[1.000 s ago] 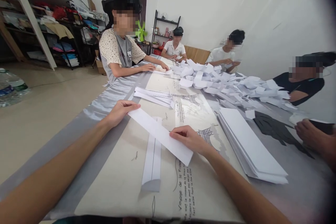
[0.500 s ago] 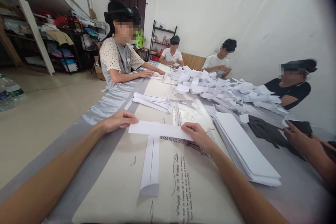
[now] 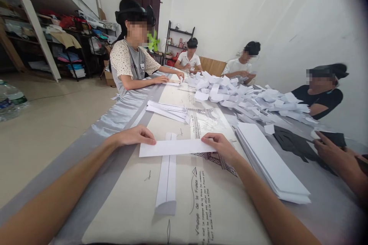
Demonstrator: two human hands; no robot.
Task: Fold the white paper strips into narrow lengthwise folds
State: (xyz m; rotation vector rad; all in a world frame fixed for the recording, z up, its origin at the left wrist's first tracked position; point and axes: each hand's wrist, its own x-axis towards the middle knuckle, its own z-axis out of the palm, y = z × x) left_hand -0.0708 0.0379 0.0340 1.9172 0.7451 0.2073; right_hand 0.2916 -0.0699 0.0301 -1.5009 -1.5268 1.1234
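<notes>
The left hand (image 3: pixel 137 136) pinches a white paper strip (image 3: pixel 178 146) near one end and the right hand (image 3: pixel 220 146) pinches near the other — both sets of fingers are clamped on it, probably to keep it straight. The strip is held across a folded paper (image 3: pixel 167 180) on the bench (image 3: pixel 129 203); I can't tell if they touch. A paper stack (image 3: pixel 267 157) sits near the right hand, seemingly for easy reaching.

Illumination: moderate, diffuse; source outside frame. White wall (image 3: pixel 224 4) evenly lit; shelves (image 3: pixel 66 42) at left dim. Sheen on satin cloth (image 3: pixel 115 109); glare patch on printed table runner (image 3: pixel 184 187). Shadows soft. Paper strip (image 3: pixel 175 147) bright, edges sharp. Wide-angle stretch toward edges; dark vignette, right edge. 4 faces (image 3: pixel 138 32) pixelated. Co-worker's hand (image 3: pixel 333 157) slightly blurred.
</notes>
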